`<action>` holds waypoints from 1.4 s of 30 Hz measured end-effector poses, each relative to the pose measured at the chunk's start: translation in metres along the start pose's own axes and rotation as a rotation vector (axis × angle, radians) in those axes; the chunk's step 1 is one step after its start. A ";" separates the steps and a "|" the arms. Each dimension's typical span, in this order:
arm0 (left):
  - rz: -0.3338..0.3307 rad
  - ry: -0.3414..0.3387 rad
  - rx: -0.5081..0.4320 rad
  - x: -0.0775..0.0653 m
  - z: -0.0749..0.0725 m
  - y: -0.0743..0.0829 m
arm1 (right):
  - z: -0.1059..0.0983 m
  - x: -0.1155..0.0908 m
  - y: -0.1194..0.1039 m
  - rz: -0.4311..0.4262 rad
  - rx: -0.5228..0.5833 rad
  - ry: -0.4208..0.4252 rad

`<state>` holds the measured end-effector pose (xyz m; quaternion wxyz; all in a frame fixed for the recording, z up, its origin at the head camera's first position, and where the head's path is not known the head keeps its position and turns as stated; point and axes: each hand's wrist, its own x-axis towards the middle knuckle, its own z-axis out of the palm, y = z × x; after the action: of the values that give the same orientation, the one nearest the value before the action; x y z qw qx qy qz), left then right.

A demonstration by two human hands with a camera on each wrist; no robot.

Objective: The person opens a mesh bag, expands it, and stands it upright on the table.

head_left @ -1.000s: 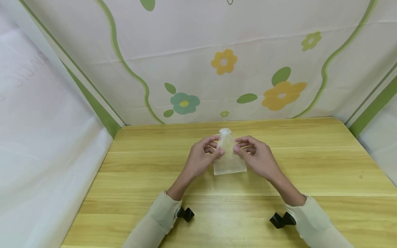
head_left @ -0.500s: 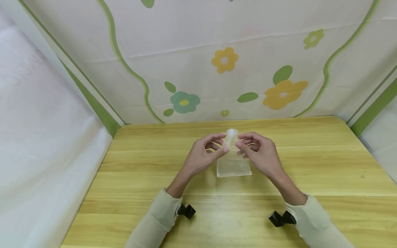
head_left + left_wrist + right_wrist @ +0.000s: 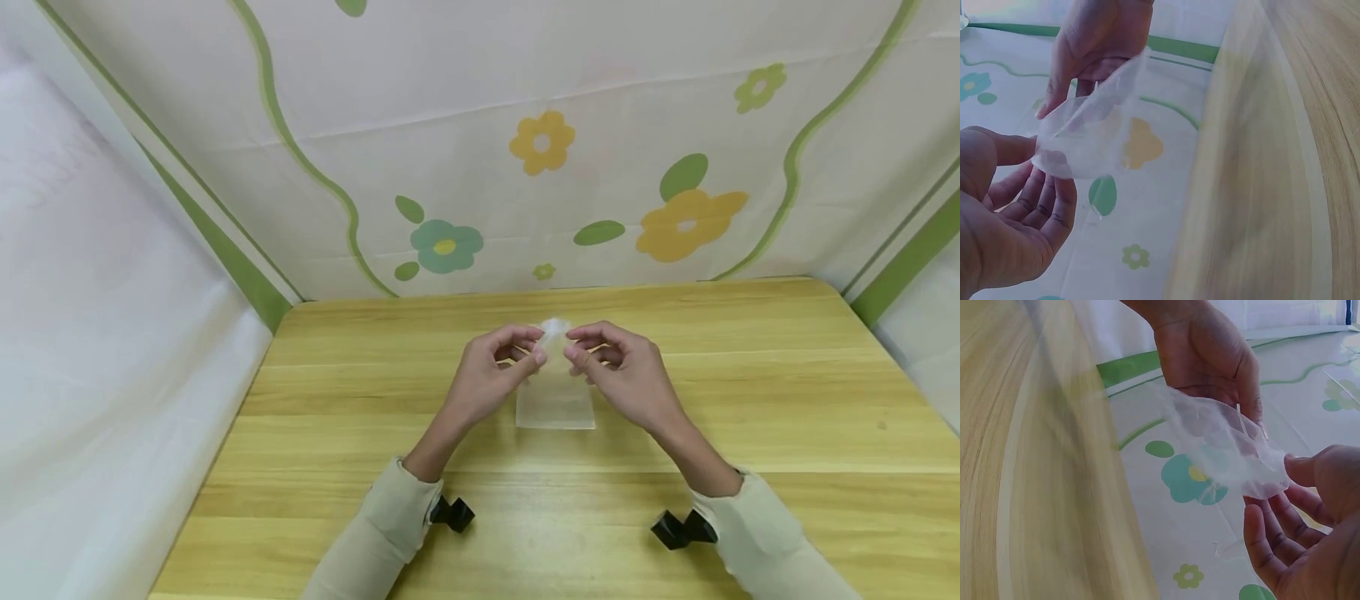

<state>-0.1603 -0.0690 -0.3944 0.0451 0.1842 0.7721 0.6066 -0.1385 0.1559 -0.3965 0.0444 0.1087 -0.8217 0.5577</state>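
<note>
One whitish bag [image 3: 556,408], sheer mesh, bunched top, straight bottom edge, held up between two hands. Left hand [image 3: 491,373]: thumb and curled fingers pinching one side. Right hand [image 3: 628,373]: same pinch, opposite side. Below fingers: one wood-grain table [image 3: 555,533]. Behind fingers: two beige sleeves [image 3: 378,529]. Beyond fingertips: creased white cloth [image 3: 465,75], five printed flowers [image 3: 542,125].
</note>
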 end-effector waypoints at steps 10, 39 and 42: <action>-0.007 -0.060 0.051 -0.002 0.000 0.002 | 0.004 -0.002 -0.003 0.017 -0.021 -0.019; 0.067 0.074 0.012 -0.004 0.000 0.003 | -0.004 -0.001 -0.003 0.016 0.027 0.011; 0.076 0.098 -0.015 -0.004 -0.002 0.004 | -0.006 -0.001 -0.003 0.008 0.044 0.034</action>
<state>-0.1567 -0.0717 -0.3909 -0.0146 0.1830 0.7612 0.6220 -0.1371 0.1601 -0.3915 0.0535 0.0968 -0.8089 0.5775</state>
